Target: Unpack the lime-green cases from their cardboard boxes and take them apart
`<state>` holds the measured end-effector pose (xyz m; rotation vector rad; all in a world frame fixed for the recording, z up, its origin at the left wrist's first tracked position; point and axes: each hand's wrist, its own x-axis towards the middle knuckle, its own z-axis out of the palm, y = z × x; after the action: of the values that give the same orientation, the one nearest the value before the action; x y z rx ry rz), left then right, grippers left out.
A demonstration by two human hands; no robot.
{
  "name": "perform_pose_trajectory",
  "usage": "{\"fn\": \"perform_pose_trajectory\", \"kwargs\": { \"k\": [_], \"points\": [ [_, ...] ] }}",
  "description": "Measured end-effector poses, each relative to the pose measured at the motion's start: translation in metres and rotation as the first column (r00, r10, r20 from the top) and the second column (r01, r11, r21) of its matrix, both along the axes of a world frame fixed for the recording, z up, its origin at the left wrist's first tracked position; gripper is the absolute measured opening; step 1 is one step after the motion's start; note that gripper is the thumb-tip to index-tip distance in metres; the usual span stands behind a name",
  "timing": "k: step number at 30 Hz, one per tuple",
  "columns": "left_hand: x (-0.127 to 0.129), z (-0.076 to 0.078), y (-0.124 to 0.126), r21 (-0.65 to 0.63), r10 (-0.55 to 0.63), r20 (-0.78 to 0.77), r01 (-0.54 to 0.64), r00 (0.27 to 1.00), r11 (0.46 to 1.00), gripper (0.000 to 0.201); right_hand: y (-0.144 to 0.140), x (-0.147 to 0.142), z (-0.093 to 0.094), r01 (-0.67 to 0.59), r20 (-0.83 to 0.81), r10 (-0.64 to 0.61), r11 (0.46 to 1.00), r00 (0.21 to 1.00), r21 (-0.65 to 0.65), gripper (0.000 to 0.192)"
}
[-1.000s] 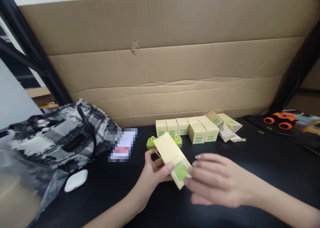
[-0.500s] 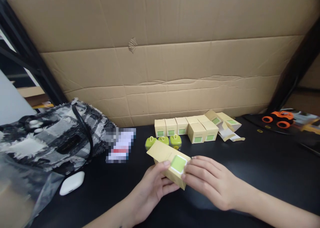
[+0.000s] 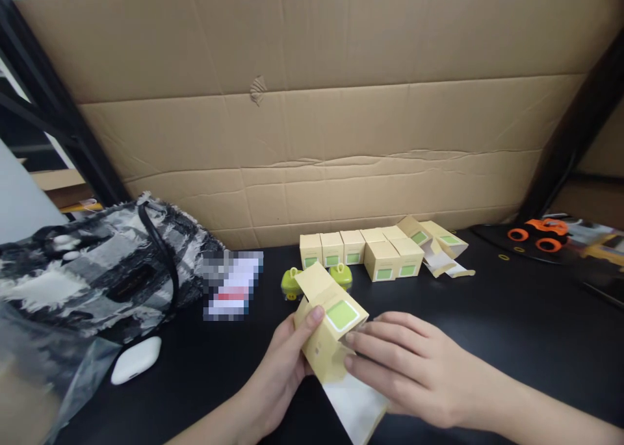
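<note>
My left hand [image 3: 287, 367] is closed around a small pale-yellow cardboard box [image 3: 324, 360] with a green label, thumb on its upper face. One flap stands out at the box's far end. At the near end a white-lined flap [image 3: 355, 403] hangs folded out. My right hand [image 3: 414, 367] is closed at that near end, its fingertips at the opening; what lies behind them is hidden. Behind the box stand small green cases with loop tops, one green case [image 3: 291, 282] to the left and another green case [image 3: 340, 277] to the right.
Several closed boxes [image 3: 385, 262] stand in a row at the back, with opened boxes [image 3: 441, 243] beside them. At left are a checked bag [image 3: 131, 269] and a white earbud case [image 3: 136, 360]. An orange toy truck [image 3: 541, 234] sits at right. A cardboard sheet [image 3: 312, 127] rises behind.
The box has turned and tilted in my left hand. Its near-end flap has come open and now hangs down with its white inside showing. My right hand has moved slightly nearer.
</note>
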<state>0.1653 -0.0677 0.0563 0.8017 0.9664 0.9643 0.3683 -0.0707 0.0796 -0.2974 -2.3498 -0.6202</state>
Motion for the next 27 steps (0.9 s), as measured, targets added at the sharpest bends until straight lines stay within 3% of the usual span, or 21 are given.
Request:
{"fn": "perform_pose_trajectory", "kwargs": {
  "k": [4,9,12,16,22,27],
  "points": [
    [0.000,0.000,0.000,-0.016,-0.017,-0.002,0.017,1.000,1.000,0.041,0.002,-0.001,-0.008,0.150,-0.025,-0.149,0.988,0.989,0.048,0.032],
    [0.000,-0.001,0.001,0.001,-0.115,0.226,0.118,0.967,0.993,0.044,0.006,-0.002,-0.014,0.242,-0.001,-0.242,0.970,0.970,0.029,0.033],
    [0.001,-0.001,0.001,0.014,-0.151,0.290,0.153,0.945,0.988,0.039,0.007,-0.001,-0.013,0.191,0.012,-0.191,0.981,0.982,0.023,0.032],
    [0.002,0.002,-0.001,0.022,-0.146,0.245,0.145,0.959,0.989,0.036,0.004,0.000,-0.011,0.093,-0.021,-0.092,0.995,0.996,0.029,0.033],
    [0.004,0.006,-0.003,-0.030,-0.056,0.124,0.060,0.991,0.998,0.033,-0.002,-0.003,-0.014,-0.067,0.039,0.061,0.975,0.997,0.211,0.027],
    [0.004,0.003,0.000,-0.079,0.005,0.113,0.004,0.994,0.997,0.025,-0.005,-0.004,-0.014,-0.041,0.062,0.035,0.994,0.997,0.105,0.029]
  ]
}}
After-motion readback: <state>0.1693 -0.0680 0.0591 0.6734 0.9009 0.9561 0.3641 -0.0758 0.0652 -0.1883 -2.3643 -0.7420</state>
